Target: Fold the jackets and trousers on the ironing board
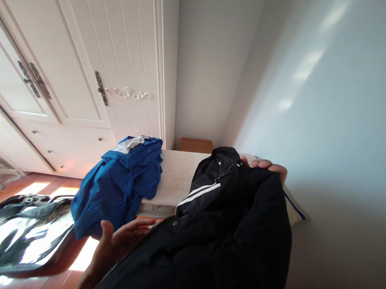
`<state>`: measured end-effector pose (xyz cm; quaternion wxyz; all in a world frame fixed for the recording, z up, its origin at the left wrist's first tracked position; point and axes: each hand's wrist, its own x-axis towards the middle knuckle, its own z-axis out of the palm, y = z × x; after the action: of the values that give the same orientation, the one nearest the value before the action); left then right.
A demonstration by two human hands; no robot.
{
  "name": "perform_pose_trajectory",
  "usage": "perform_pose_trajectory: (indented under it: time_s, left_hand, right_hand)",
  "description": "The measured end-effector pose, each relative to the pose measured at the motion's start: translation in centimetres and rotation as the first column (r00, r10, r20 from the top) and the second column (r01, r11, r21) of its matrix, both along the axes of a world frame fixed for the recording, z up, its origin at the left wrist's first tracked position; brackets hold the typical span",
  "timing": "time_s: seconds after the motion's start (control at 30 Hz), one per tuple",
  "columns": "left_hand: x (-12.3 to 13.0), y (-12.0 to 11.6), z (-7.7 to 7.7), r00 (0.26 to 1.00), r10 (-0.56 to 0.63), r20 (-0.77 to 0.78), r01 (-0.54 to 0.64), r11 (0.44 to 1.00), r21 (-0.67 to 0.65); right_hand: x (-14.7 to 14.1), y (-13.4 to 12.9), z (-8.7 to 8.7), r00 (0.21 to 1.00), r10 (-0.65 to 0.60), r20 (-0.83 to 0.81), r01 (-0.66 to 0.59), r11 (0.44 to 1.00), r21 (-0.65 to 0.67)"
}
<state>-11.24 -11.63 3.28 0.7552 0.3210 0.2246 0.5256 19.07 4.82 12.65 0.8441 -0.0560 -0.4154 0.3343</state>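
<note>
Holding up a black jacket point(212, 254) nearest the camera, with its zipped edge towards the left. Left of the jacket, a blue garment point(112, 187) with a white patch, draped over the end of a pale surface point(173, 171) and partly covering the drawers behind. At the jacket's zipped edge, the left hand point(118, 240), with fingers extended and partly behind the cloth, thumb raised wide apart from them. Against the jacket's upper left, a striped black garment point(207, 180) with a drawstring; cannot tell whether separate from it. At the jacket's top edge, the right hand point(268, 166), with fingers curled on the cloth, thumb hidden. Right of the jacket, partly covered by it, a cream cloth point(293, 207) with a blue line, near the wall point(351, 128).

Well left of the jacket, on reddish floor point(75, 246), an open suitcase point(15, 268) with pale and dark contents, blurred by glare. Beyond the jacket to the left, a wardrobe point(77, 54) with doors and drawers closed. Behind the jacket, a brown box point(196, 144), with contents hidden.
</note>
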Motion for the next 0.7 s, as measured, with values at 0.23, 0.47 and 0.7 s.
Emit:
perform_pose_trajectory:
  time_s: [0.23,0.47,0.7]
  left_hand:
    - [5.1,2.7,1.9,0.880,-0.222,-0.420,0.308,0.940,0.149]
    - [11.0,3.3,3.4,0.692,0.162,-0.703,-0.005,0.976,0.219]
    - [9.1,4.3,3.0,0.745,0.384,-0.545,-0.175,0.901,0.397]
  right_hand:
    - [-2.2,-1.2,-2.7,0.881,0.191,0.432,-0.136,0.979,-0.154]
    - [-3.9,-3.9,-3.1,0.780,0.215,0.587,-0.136,0.975,-0.177]
    - [-0.8,-3.6,-5.0,0.819,0.266,0.509,-0.146,0.954,-0.263]
